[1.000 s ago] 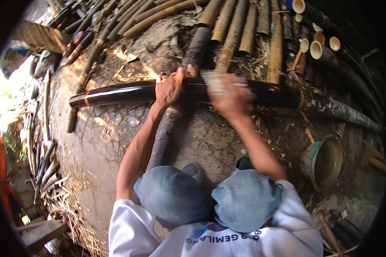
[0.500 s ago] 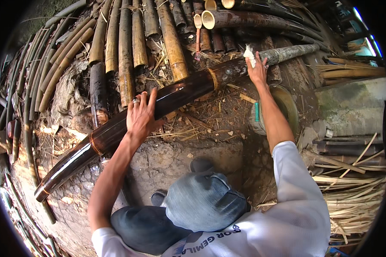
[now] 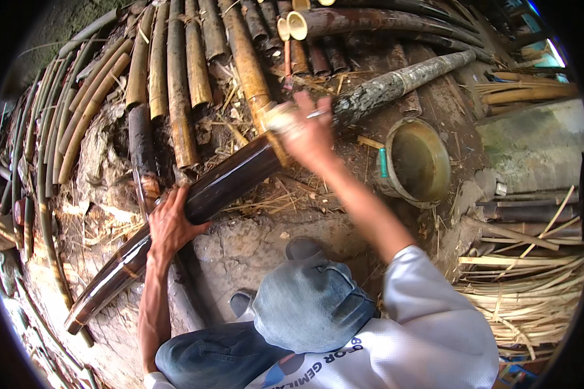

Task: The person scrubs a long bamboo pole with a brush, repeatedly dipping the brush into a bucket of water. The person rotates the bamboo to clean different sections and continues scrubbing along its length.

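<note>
Around the dark pole (image 3: 222,184), yellowed bamboo (image 3: 244,61), a bucket (image 3: 442,170), pale strips (image 3: 525,288)

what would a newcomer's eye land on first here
Probably the long, dark, glossy bamboo pole slanting across the middle, with the left hand laid on its lower part and the blurred right hand holding a pale pad farther up. Next might come the row of bamboo poles fanning across the top left, then the round bucket right of centre.

Left fingers (image 3: 177,200) curved, right fingers (image 3: 305,107) blurred
</note>
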